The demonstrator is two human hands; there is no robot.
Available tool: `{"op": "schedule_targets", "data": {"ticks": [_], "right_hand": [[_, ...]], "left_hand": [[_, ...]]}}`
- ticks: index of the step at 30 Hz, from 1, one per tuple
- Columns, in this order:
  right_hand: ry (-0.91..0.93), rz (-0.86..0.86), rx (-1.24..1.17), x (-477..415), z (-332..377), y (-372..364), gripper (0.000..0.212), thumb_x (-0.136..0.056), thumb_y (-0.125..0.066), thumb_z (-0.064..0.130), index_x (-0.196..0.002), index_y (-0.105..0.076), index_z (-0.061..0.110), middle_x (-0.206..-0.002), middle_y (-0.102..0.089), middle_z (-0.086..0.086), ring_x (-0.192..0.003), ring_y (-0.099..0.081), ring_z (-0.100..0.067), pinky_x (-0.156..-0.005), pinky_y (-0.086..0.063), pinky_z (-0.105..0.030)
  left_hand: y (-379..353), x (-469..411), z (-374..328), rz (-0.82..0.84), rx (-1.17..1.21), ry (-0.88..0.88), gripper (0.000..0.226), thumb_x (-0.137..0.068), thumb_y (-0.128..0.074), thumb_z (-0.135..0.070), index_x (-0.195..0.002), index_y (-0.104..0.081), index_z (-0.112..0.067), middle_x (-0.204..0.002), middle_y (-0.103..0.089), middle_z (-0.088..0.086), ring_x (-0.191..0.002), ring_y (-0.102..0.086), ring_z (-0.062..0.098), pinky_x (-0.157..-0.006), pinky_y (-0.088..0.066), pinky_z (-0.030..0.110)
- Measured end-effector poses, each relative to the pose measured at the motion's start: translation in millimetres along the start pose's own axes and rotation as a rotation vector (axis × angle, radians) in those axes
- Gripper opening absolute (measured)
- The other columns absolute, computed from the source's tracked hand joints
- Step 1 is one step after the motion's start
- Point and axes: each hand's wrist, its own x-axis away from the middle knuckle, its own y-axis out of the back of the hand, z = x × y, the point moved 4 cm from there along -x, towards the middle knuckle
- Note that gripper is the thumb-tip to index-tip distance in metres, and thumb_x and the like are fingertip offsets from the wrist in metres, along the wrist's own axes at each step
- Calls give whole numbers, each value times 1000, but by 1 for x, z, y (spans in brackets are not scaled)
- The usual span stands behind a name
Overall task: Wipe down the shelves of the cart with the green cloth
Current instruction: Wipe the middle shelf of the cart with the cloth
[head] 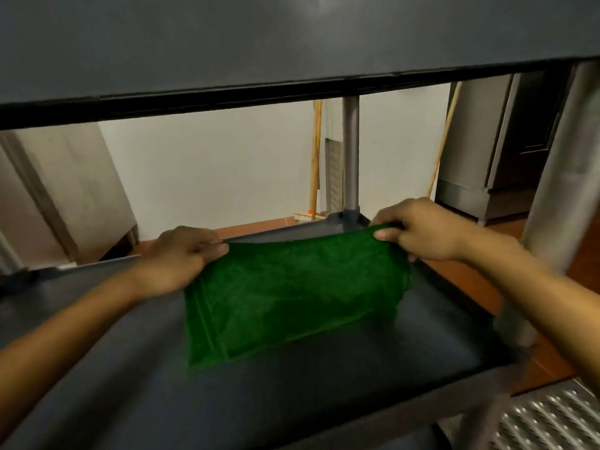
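Note:
The green cloth (292, 293) is stretched out over the dark grey middle shelf (292, 394) of the cart, its lower edge resting on the shelf floor. My left hand (181, 258) pinches the cloth's far left corner. My right hand (422, 232) pinches the far right corner, near the shelf's back rim (279, 232). The upper shelf (259, 43) of the cart hangs overhead and fills the top of the view.
A grey cart post (350, 157) rises at the back corner and another post (565, 177) stands at the right. Beyond are a white wall, broom handles (314, 164), a steel cabinet (480, 151), red floor tiles and a metal grate (545, 417) at lower right.

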Motion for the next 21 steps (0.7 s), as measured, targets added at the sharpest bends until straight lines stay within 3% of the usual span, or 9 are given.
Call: {"op": "schedule_targets", "data": {"ticks": [2, 4, 7, 10, 12, 14, 17, 21], "right_hand": [[-116, -12, -55, -39, -11, -1, 18, -97, -59, 20, -112, -69, 19, -101, -63, 2, -50, -64, -2, -50, -43, -8], [-204, -97, -171, -72, -20, -1, 20, -96, -59, 12, -112, -71, 11, -102, -66, -3, -54, -68, -12, -49, -50, -14], [-201, -296, -179, -113, -26, 6, 26, -91, -55, 2, -111, -72, 5, -108, -71, -16, -89, -70, -29, -79, -56, -26], [-210, -468, -197, -144, -30, 23, 28, -90, -56, 2, -113, -71, 5, -113, -70, -17, -106, -65, -32, -88, -46, -24], [-213, -577, -245, -155, -38, 34, 27, -92, -57, 4, -115, -70, 5, -114, -70, -15, -107, -65, -29, -87, -46, -24], [-213, -636, -294, -159, -50, 32, 26, -92, -57, 2, -115, -70, 4, -112, -70, -15, -104, -65, -28, -86, -47, -25], [-308, -486, -242, -155, -77, -2, 26, -93, -53, 2, -116, -67, 4, -112, -67, -15, -104, -64, -28, -80, -45, -22], [-321, -9, 1, -131, -105, -66, 37, -92, -52, 10, -125, -65, 22, -126, -63, -8, -113, -58, -25, -94, -44, -30]], "left_hand": [[1, -32, 8, -41, -18, 72, 20, -97, -62, -26, -84, -73, -15, -89, -72, 4, -90, -66, 22, -85, -47, 35], [2, -63, 10, -103, -48, 125, 19, -97, -61, -23, -89, -75, -13, -96, -72, 4, -86, -65, 20, -77, -47, 26], [7, -105, 5, -227, -66, 173, 15, -95, -61, -17, -95, -76, -13, -99, -70, 6, -74, -64, 18, -57, -45, 7], [18, -142, -5, -364, -36, 141, 18, -95, -58, -11, -99, -74, -7, -98, -73, 15, -72, -70, 28, -63, -55, 16], [18, -162, -10, -438, -87, 104, 21, -94, -56, -9, -107, -73, -6, -104, -73, 17, -91, -70, 33, -83, -51, 28], [4, -173, -12, -479, -127, 88, 22, -95, -56, -14, -108, -72, -8, -106, -73, 17, -103, -67, 34, -86, -45, 31], [-43, -179, -6, -423, -152, 96, 20, -96, -56, -17, -99, -73, -5, -104, -72, 21, -102, -65, 36, -86, -44, 33], [-121, -171, 11, -39, -274, 55, 21, -99, -51, -18, -91, -70, -13, -90, -66, 5, -95, -64, 30, -75, -46, 30]]}}
